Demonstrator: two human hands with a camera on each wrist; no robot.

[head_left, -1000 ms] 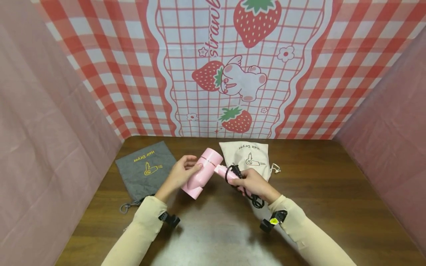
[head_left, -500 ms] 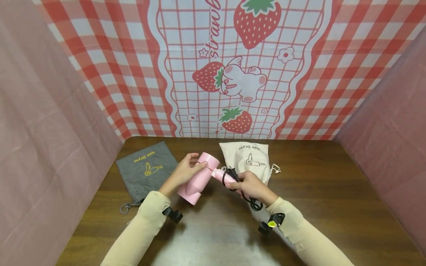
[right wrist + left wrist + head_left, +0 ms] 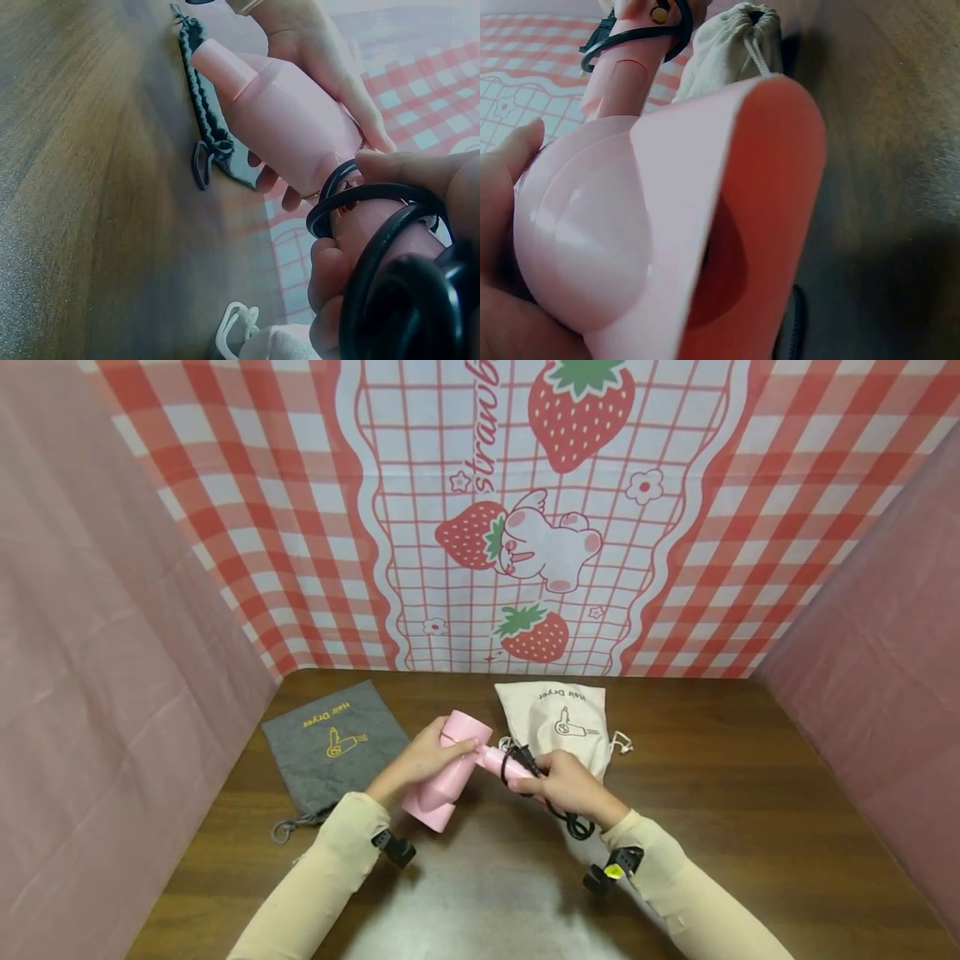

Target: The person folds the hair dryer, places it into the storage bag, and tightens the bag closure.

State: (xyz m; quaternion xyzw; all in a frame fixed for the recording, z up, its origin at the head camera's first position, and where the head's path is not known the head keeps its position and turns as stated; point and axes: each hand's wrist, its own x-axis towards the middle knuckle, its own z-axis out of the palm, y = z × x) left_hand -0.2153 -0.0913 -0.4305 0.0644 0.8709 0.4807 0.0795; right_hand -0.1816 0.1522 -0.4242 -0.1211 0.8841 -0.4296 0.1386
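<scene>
My left hand (image 3: 422, 757) grips the barrel of a pink hair dryer (image 3: 467, 727), its thumb lying across the barrel near the handle joint. A flattened concentrator nozzle (image 3: 686, 157) on the barrel's end points toward the near side of the table. My right hand (image 3: 572, 787) holds the dryer's handle (image 3: 495, 762), which meets the barrel's side at an angle. Black cord (image 3: 382, 193) loops round the handle, with the plug (image 3: 522, 760) against it and a coil hanging below the right hand. The dryer is held above the brown table (image 3: 480, 893).
A grey drawstring pouch (image 3: 330, 735) printed "Hair Dryer" lies at the left, partly behind the left hand. Behind the right hand lies a cream drawstring pouch (image 3: 558, 718) with similar print. Pink cloth (image 3: 885, 652) walls the sides, and a checked strawberry cloth (image 3: 540, 527) hangs at the back.
The barrel has dropped slightly toward me, and my left hand has shifted along it, thumb now close to the handle joint. The handle in my right hand has moved slightly left.
</scene>
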